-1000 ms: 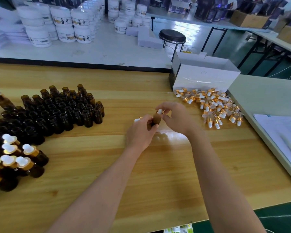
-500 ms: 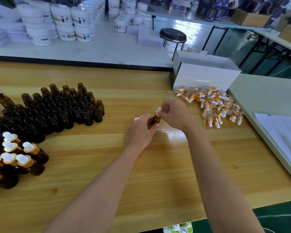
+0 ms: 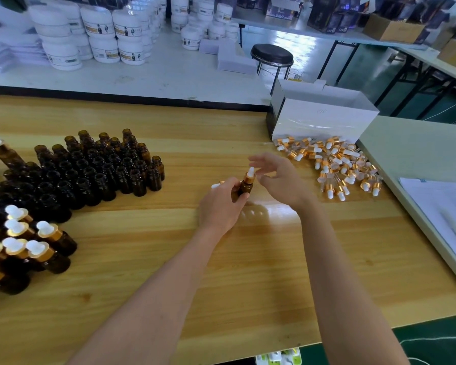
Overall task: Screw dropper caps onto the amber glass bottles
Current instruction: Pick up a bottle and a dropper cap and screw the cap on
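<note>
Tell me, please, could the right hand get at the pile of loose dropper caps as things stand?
Probably yes: the right hand is open and empty, and the pile of dropper caps lies close beside it with nothing between.

Open bottles [image 3: 95, 167] left, dropper caps [image 3: 334, 164] right.

**Hand Status**

The left forearm enters from 7 o'clock and the right forearm from 5 o'clock, both bare. The left hand [image 3: 221, 206] is curled, its thumb and fingers gripping a bottle [image 3: 246, 187]. The right hand [image 3: 282, 180] sits at 2 o'clock of it, fingers spread and relaxed.
</note>
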